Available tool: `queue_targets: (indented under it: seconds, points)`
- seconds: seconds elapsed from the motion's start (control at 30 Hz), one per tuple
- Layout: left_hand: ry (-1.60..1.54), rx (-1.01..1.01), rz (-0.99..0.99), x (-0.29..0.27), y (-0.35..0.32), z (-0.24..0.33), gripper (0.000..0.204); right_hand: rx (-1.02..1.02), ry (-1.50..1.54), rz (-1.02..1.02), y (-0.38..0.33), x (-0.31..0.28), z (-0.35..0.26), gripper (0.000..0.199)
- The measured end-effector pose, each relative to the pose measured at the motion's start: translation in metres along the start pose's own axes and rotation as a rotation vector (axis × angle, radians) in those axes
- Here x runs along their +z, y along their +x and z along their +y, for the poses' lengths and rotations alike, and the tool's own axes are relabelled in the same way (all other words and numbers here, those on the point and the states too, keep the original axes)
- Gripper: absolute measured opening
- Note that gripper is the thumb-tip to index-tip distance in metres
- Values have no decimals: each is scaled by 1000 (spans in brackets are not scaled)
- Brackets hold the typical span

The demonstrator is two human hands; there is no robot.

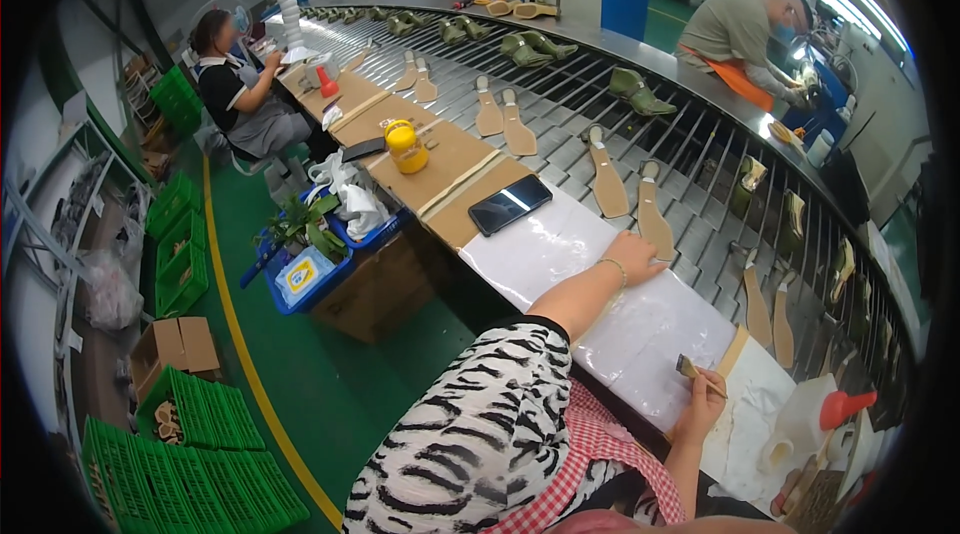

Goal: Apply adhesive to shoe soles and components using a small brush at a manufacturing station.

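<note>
My left hand reaches over the white sheet to the conveyor's near edge. Its fingers close at the wide end of a tan insole, which lies on the slats beside a matching insole. The grip itself is partly hidden by the hand. Lower right, my right hand holds a small flat brush by its handle, bristles up and to the left above the sheet. A black phone lies at the sheet's far end.
More insoles and green shoes ride the curved conveyor. A white bottle with a red nozzle stands right, a yellow tub farther along the table. Left are a blue bin and green crates. Other people work nearby.
</note>
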State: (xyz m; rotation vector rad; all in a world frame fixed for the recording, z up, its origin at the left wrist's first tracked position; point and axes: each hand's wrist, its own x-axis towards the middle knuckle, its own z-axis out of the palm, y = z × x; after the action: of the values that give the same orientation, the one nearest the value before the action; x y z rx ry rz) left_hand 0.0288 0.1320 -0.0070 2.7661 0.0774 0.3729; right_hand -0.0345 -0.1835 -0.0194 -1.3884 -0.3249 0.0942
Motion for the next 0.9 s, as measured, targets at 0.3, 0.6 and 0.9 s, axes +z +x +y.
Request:
queue_targets:
  seconds: [0.3,0.6,0.9]
  points:
    - [4,3,-3,2,-1,-5,39,11,0,0,1,2,3,12]
    - [-9,20,3,-1,-2,-8,39,13,19,42,-1,12,-2,13]
    - [-10,34,12,1,-3,-12,38,22,31,46,0,12,2,13]
